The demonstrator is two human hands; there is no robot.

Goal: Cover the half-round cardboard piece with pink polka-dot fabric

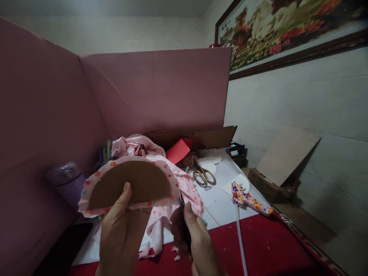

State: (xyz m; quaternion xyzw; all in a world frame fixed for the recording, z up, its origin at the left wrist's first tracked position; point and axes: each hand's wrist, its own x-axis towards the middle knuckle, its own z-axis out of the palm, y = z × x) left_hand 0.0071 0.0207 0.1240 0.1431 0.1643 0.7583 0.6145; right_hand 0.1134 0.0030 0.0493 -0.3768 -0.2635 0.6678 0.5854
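Note:
My left hand [119, 229] pinches a half-round piece of brown cardboard [143, 179], thumb on its face. Behind the cardboard, a pale pink fabric [175, 186] with reddish dots shows as a border all round it. In my right hand [196, 238] is a pair of dark scissors [183, 220], blades pointing up beside the fabric's right edge. Whether the blades touch the fabric I cannot tell. More pink dotted cloth [158, 223] lies bunched behind and under the held piece. Small fabric scraps [176, 258] lie on the red table cover between my hands.
Gold-handled scissors [205, 177] rest on white paper [216, 211]. To the right lies a flower-patterned glue gun [249, 202] with a clear glue stick [241, 244]. A purple bottle [67, 184] stands left. Pink panels [158, 90] close off the back and left. Red paper [178, 151] lies behind.

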